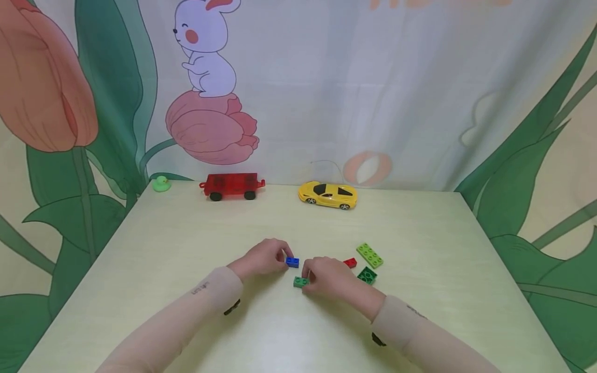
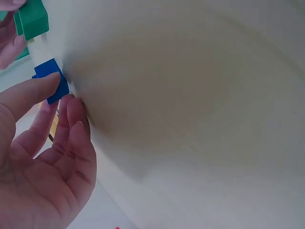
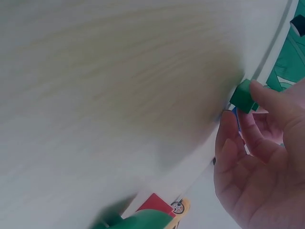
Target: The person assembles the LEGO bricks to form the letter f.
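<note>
We judge the blue studded brick (image 1: 292, 262), at three o'clock from the left hand (image 1: 265, 257), to be light, stiff plastic, hard to break but smooth enough to slip from a corner pinch; its flat side walls offer us the surest hold, leaving the studs free. The green studded brick (image 1: 300, 282), at five o'clock from the blue one and apart from it, should handle alike. We see the left forearm (image 1: 158, 331) reach in from eight o'clock, thumb and fingertips nearly closed in a pinch on the blue brick, the other fingers loosely bent. The right hand (image 1: 328, 277), its forearm entering from four o'clock, pinches the green brick just as narrowly. We cannot tell whether either brick touches the table (image 1: 420, 233).
</note>
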A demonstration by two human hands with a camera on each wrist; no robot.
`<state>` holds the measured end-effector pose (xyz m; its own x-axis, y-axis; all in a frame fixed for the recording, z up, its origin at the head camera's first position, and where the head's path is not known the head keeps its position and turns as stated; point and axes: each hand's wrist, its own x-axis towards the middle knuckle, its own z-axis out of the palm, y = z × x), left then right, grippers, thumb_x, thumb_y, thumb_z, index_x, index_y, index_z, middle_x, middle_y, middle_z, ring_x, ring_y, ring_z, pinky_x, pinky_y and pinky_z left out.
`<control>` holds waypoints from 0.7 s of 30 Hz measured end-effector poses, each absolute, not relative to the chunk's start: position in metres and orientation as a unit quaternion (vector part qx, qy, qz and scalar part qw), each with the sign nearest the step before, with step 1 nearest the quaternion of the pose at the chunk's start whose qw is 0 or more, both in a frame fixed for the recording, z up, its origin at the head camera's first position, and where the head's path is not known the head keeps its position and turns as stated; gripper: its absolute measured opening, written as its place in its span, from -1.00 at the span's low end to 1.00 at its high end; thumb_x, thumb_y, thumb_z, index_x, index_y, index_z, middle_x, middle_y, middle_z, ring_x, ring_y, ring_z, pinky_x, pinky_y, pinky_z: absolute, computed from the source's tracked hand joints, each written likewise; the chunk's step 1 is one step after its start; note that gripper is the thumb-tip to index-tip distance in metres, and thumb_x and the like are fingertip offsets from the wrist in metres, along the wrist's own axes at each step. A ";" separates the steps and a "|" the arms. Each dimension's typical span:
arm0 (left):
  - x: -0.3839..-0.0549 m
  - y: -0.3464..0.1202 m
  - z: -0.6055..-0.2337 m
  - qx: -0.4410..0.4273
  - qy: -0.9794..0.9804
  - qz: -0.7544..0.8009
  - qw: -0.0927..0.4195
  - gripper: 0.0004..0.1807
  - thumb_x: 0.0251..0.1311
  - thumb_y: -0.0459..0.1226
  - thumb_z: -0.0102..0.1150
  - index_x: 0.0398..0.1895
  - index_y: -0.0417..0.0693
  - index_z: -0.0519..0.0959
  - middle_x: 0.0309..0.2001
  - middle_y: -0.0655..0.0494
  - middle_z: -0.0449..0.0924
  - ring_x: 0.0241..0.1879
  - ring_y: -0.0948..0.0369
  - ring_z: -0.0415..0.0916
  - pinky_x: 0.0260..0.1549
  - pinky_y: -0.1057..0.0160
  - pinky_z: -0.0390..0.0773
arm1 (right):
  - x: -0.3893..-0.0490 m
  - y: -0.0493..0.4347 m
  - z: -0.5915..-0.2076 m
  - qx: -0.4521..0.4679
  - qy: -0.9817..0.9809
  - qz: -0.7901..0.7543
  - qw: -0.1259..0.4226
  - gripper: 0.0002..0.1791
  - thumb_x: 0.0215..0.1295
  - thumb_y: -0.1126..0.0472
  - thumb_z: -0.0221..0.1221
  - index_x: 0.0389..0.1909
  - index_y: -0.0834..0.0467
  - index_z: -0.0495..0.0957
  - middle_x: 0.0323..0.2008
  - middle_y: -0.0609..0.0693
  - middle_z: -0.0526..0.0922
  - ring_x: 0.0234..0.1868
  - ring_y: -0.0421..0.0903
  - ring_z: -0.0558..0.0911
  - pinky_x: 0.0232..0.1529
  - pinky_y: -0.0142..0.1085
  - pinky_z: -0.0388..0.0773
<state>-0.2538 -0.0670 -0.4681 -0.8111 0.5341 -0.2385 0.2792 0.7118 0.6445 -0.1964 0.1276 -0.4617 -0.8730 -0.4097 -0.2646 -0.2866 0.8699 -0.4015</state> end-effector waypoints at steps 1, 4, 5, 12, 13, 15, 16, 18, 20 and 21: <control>-0.253 -0.067 -0.468 0.228 0.901 0.305 0.209 -0.80 0.12 -0.33 0.35 -0.17 -0.04 0.62 -0.45 0.11 0.53 -0.42 0.17 0.43 -0.33 0.21 0.44 | -0.197 0.128 -0.462 -0.184 0.951 -0.178 0.173 -0.74 0.10 -0.01 0.39 -0.24 -0.03 0.59 -0.48 -0.20 0.51 -0.39 -0.17 0.49 -0.30 -0.29 0.44; -0.251 -0.067 -0.468 0.227 0.900 0.304 0.214 -0.80 0.12 -0.33 0.36 -0.18 -0.01 0.63 -0.45 0.11 0.54 -0.42 0.17 0.44 -0.33 0.22 0.45 | -0.197 0.129 -0.460 -0.184 0.950 -0.181 0.172 -0.76 0.12 0.00 0.39 -0.25 -0.05 0.60 -0.48 -0.22 0.52 -0.39 -0.18 0.50 -0.29 -0.29 0.44; -0.251 -0.067 -0.468 0.226 0.900 0.304 0.216 -0.80 0.12 -0.32 0.36 -0.18 -0.01 0.63 -0.45 0.11 0.53 -0.42 0.17 0.44 -0.33 0.22 0.45 | -0.197 0.130 -0.459 -0.183 0.951 -0.183 0.172 -0.77 0.12 0.00 0.38 -0.25 -0.05 0.60 -0.48 -0.23 0.52 -0.39 -0.18 0.50 -0.29 -0.29 0.44; -0.248 -0.070 -0.466 0.216 0.897 0.315 0.221 -0.76 0.06 -0.30 0.42 -0.19 -0.01 0.62 -0.46 0.10 0.53 -0.44 0.17 0.43 -0.36 0.23 0.44 | -0.201 0.134 -0.443 -0.178 0.950 -0.219 0.132 -0.82 0.16 0.06 0.36 -0.23 -0.04 0.63 -0.44 -0.22 0.55 -0.42 -0.17 0.50 -0.36 -0.29 0.44; -0.249 -0.071 -0.466 0.215 0.897 0.318 0.221 -0.75 0.05 -0.30 0.43 -0.19 -0.02 0.62 -0.46 0.09 0.53 -0.45 0.17 0.42 -0.37 0.23 0.44 | -0.202 0.135 -0.441 -0.179 0.951 -0.222 0.120 -0.82 0.17 0.06 0.36 -0.23 -0.03 0.64 -0.44 -0.22 0.55 -0.43 -0.17 0.49 -0.37 -0.29 0.43; -0.249 -0.071 -0.466 0.210 0.897 0.321 0.220 -0.73 0.03 -0.29 0.45 -0.19 -0.03 0.62 -0.47 0.09 0.53 -0.47 0.17 0.42 -0.39 0.23 0.44 | -0.205 0.135 -0.439 -0.173 0.952 -0.230 0.102 -0.83 0.17 0.06 0.35 -0.23 -0.04 0.64 -0.43 -0.22 0.55 -0.44 -0.17 0.49 -0.40 -0.30 0.43; -0.248 -0.072 -0.465 0.207 0.897 0.322 0.220 -0.72 0.02 -0.28 0.45 -0.19 -0.03 0.62 -0.47 0.08 0.53 -0.47 0.17 0.42 -0.40 0.24 0.43 | -0.207 0.135 -0.439 -0.170 0.953 -0.234 0.093 -0.83 0.17 0.05 0.35 -0.23 -0.04 0.64 -0.42 -0.23 0.55 -0.44 -0.18 0.49 -0.40 -0.30 0.43; -0.248 -0.072 -0.465 0.202 0.899 0.322 0.219 -0.71 0.01 -0.27 0.46 -0.19 -0.04 0.61 -0.48 0.08 0.52 -0.49 0.18 0.41 -0.41 0.24 0.43 | -0.209 0.134 -0.440 -0.164 0.953 -0.242 0.080 -0.83 0.18 0.04 0.35 -0.23 -0.05 0.64 -0.40 -0.23 0.56 -0.43 -0.19 0.50 -0.39 -0.31 0.44; -0.247 -0.073 -0.464 0.197 0.901 0.319 0.217 -0.71 0.01 -0.25 0.47 -0.19 -0.04 0.61 -0.49 0.08 0.52 -0.49 0.18 0.41 -0.42 0.24 0.42 | -0.212 0.134 -0.442 -0.158 0.953 -0.249 0.072 -0.83 0.18 0.03 0.35 -0.23 -0.08 0.63 -0.37 -0.24 0.58 -0.42 -0.21 0.51 -0.38 -0.32 0.45; -0.246 -0.073 -0.464 0.197 0.902 0.318 0.214 -0.71 0.00 -0.25 0.47 -0.19 -0.04 0.61 -0.49 0.07 0.52 -0.50 0.18 0.41 -0.42 0.24 0.42 | -0.212 0.133 -0.443 -0.158 0.952 -0.254 0.070 -0.83 0.18 0.02 0.34 -0.23 -0.08 0.63 -0.35 -0.23 0.59 -0.41 -0.21 0.51 -0.37 -0.32 0.45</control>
<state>-0.2461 -0.0726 -0.4640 -0.8304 0.4922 -0.2612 0.2199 0.7202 0.6579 -0.2122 0.1331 -0.4433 -0.9402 -0.3366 -0.0523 -0.2658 0.8209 -0.5055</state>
